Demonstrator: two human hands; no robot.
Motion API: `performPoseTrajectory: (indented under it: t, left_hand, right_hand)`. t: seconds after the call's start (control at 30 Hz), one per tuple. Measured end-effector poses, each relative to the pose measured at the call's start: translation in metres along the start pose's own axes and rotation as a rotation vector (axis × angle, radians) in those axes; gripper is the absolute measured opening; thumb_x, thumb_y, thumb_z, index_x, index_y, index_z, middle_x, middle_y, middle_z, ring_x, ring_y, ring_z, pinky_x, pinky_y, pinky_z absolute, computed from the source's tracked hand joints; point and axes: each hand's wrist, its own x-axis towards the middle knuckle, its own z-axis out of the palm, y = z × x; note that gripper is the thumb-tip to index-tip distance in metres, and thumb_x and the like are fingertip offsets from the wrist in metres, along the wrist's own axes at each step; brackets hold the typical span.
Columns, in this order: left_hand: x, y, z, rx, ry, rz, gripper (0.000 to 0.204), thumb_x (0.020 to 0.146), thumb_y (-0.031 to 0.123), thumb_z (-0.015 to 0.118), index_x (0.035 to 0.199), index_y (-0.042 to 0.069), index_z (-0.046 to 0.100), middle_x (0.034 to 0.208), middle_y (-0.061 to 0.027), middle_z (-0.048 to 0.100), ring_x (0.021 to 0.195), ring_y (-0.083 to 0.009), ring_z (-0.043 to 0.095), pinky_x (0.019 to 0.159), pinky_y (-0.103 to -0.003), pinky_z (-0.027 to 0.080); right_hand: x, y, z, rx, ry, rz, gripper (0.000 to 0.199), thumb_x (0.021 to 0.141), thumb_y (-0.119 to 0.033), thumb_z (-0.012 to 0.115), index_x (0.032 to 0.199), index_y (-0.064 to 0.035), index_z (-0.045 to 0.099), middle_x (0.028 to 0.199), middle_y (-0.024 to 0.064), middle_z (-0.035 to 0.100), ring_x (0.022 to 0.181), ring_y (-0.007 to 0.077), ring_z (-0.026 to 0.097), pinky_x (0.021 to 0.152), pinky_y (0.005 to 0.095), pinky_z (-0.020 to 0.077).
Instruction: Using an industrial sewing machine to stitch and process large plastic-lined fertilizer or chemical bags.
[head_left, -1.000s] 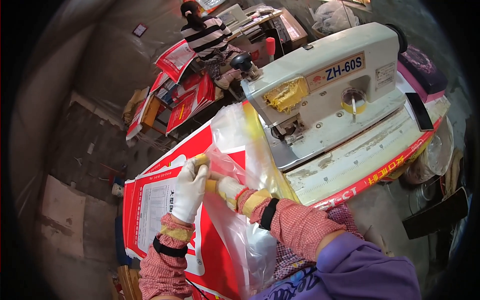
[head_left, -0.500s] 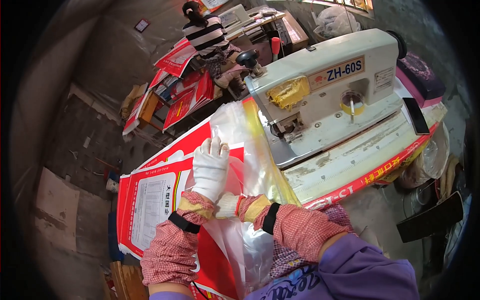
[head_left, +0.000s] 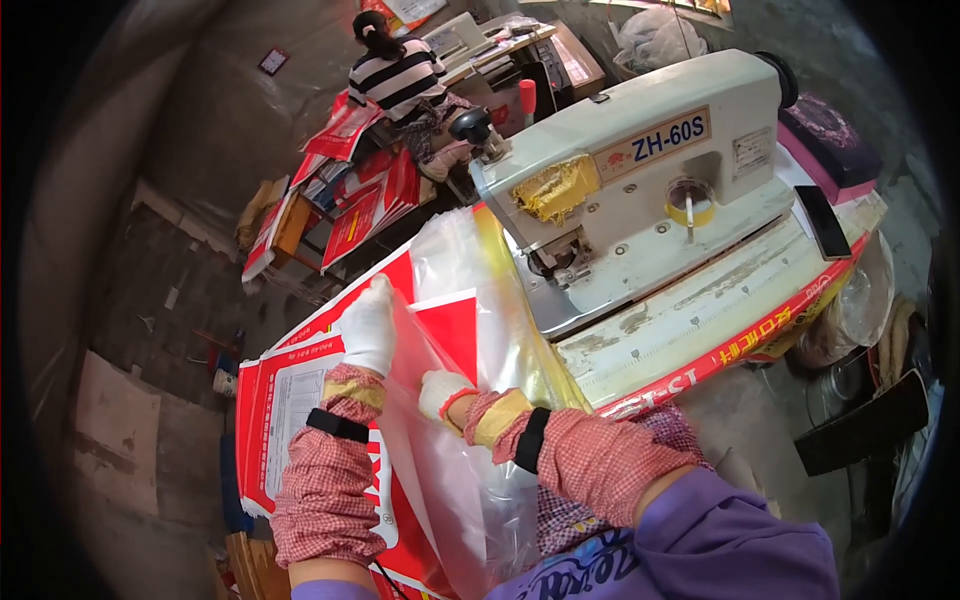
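Note:
My left hand (head_left: 368, 328), in a white glove, is closed with its fingers at the raised edge of a pale, see-through plastic sheet (head_left: 412, 350). This sheet stands up from a pile of red and white printed bags (head_left: 300, 395). Closer to me and to the right, my right hand (head_left: 443, 394), also gloved, is closed against the same sheet; its fingertips are partly hidden. Clear plastic liners (head_left: 470, 262) with a yellowish edge lie beside the bags, against the sewing machine's table.
A large white sewing machine (head_left: 640, 175) stands to the right, with a phone (head_left: 822, 222) and a purple-black box (head_left: 828, 148) on its table. Further back, a person in a striped top (head_left: 400, 80) sits among more red bags (head_left: 370, 215).
My left hand has moved left and up from the bags, lifting the plastic sheet's edge. My right hand, earlier partly hidden by the left, now shows clear of it.

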Motion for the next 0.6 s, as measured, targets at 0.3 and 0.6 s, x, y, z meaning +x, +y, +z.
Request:
performPoseTrajectory:
  t: [0.3, 0.6]
  left_hand:
    - [0.052, -0.024, -0.012, 0.565, -0.216, -0.018, 0.014, 0.073, 0.013, 0.054, 0.063, 0.01, 0.064, 0.074, -0.0107, 0.064, 0.07, -0.0249, 0.064, 0.057, -0.036, 0.05]
    - [0.158, -0.014, -0.152, 0.881, 0.233, 0.235, 0.016, 0.082, 0.012, 0.047, 0.091, 0.009, 0.06, 0.092, -0.0125, 0.061, 0.069, -0.0281, 0.062, 0.056, -0.039, 0.049]
  right_hand:
    - [0.0, -0.008, 0.048, -0.26, -0.095, -0.396, 0.016, 0.069, -0.019, 0.058, 0.074, -0.0086, 0.07, 0.08, 0.0159, 0.065, 0.076, 0.0323, 0.064, 0.065, 0.0408, 0.0509]
    - [-0.134, -0.046, 0.092, -0.227, 0.25, -1.058, 0.024, 0.078, -0.014, 0.051, 0.097, -0.0045, 0.063, 0.096, 0.0134, 0.063, 0.091, 0.022, 0.061, 0.078, 0.0354, 0.0475]
